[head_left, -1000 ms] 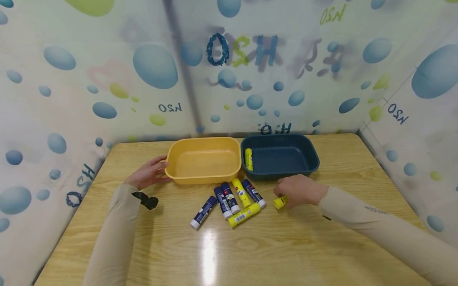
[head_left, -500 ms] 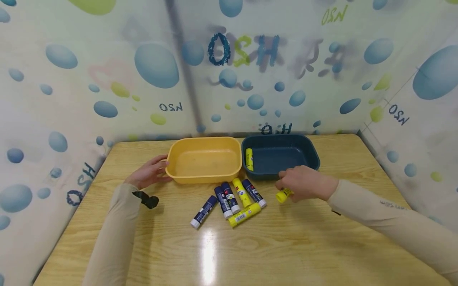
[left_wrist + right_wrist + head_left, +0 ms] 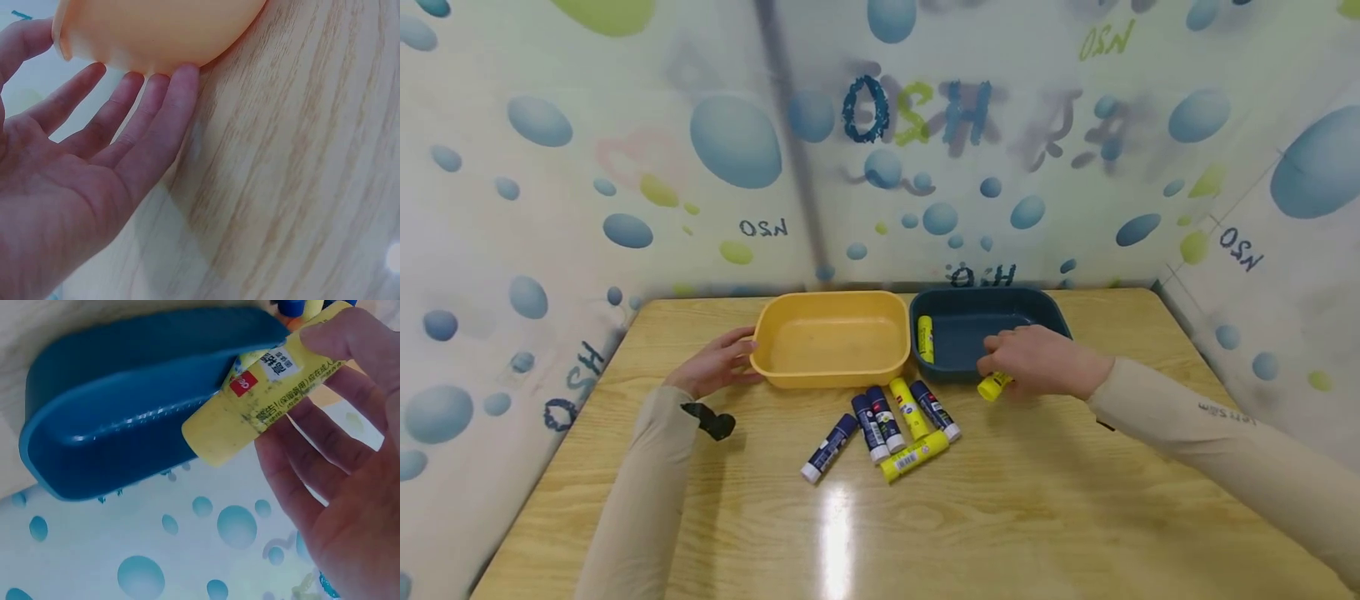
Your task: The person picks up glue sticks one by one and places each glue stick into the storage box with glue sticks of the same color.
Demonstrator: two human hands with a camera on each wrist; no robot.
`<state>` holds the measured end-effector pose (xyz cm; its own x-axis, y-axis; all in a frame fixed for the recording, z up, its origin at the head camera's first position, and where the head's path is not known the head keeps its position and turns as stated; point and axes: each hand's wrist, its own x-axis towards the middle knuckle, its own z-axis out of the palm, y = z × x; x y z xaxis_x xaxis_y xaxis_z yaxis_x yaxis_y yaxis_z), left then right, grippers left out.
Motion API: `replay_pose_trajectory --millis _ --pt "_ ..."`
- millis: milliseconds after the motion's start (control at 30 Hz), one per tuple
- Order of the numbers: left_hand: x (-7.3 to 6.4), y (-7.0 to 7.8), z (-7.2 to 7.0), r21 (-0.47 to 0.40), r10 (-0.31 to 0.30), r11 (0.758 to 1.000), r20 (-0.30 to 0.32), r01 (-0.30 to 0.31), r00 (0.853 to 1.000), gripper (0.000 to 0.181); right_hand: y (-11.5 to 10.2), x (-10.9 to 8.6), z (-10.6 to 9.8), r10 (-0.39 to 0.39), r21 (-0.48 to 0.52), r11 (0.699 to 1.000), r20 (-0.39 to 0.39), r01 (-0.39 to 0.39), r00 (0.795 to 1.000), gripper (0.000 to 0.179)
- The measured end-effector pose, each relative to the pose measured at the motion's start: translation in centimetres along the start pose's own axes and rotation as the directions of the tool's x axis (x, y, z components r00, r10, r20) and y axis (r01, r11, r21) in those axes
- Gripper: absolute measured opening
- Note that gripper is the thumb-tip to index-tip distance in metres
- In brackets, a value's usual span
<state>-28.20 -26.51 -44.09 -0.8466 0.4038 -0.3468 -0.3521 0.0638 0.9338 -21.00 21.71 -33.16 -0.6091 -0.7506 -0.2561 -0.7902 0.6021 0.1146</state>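
My right hand (image 3: 1043,360) pinches a yellow glue stick (image 3: 250,394) between thumb and fingers, above the front rim of the dark blue bin (image 3: 977,374). In the right wrist view the stick is tilted, one end over the bin's opening. Another yellow glue stick (image 3: 926,338) lies inside that bin at its left end. My left hand (image 3: 715,365) rests its fingertips against the outer left wall of the yellow bin (image 3: 156,37), fingers nearly straight and thumb at the rim. Nothing lies in the yellow bin.
In front of the bins several navy glue sticks (image 3: 829,447) lie on the wooden table (image 3: 1000,517), with a yellow glue stick (image 3: 909,408) among them and another yellow glue stick (image 3: 914,456) crosswise below. A patterned wall (image 3: 880,208) stands behind the bins.
My right hand has lifted the yellow glue stick away from the table and moved it towards the dark blue bin. My left hand stays at the yellow bin.
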Motion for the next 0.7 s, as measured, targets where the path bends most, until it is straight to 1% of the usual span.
replay_pose_trajectory --millis 167,267,533,700 --pt "0.0 -0.1 -0.1 -0.003 -0.002 1.000 -0.009 0.002 1.000 0.064 1.1 1.1 -0.1 0.006 -0.040 0.999 -0.040 -0.007 0.999 0.022" --pt "0.1 -0.3 -0.2 -0.006 -0.005 1.000 -0.015 0.005 1.000 0.064 1.8 1.8 -0.1 0.010 -0.065 0.998 -0.050 -0.013 0.999 0.024" --pt "0.1 -0.5 -0.2 -0.001 0.005 1.000 -0.016 -0.005 1.000 0.064 2.2 3.6 -0.3 0.039 -0.049 0.998 0.016 -0.039 0.999 0.023" --pt "0.2 -0.4 -0.2 -0.004 0.005 1.000 -0.024 -0.005 1.000 0.064 2.9 4.5 -0.1 0.057 -0.029 0.998 0.031 -0.056 0.998 0.023"
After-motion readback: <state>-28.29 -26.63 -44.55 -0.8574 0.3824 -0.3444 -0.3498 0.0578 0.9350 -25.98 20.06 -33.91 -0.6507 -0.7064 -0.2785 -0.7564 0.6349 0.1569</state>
